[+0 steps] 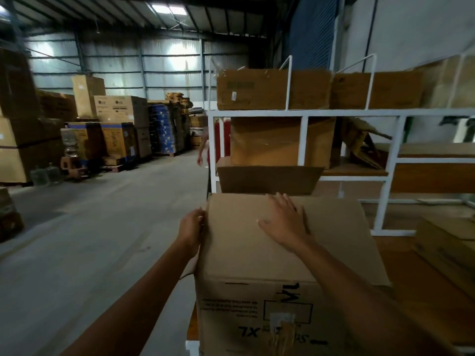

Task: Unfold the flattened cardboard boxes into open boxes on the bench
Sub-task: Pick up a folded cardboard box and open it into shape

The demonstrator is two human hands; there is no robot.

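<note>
- One cardboard box (257,255) stands on the bench (411,283) under both my hands, with its printed side facing me.
- My left hand (191,227) grips its top left edge, fingers curled round the rim.
- My right hand (285,223) lies flat on the top panel, fingers straight and spread, holding nothing.
- To the right of my right hand, one flat carton (447,242) lies on the bench.
- Just beyond my fingertips sits one open box (267,179).
- Past it, the white rack (303,113) carries two boxes on top and one below.
</note>
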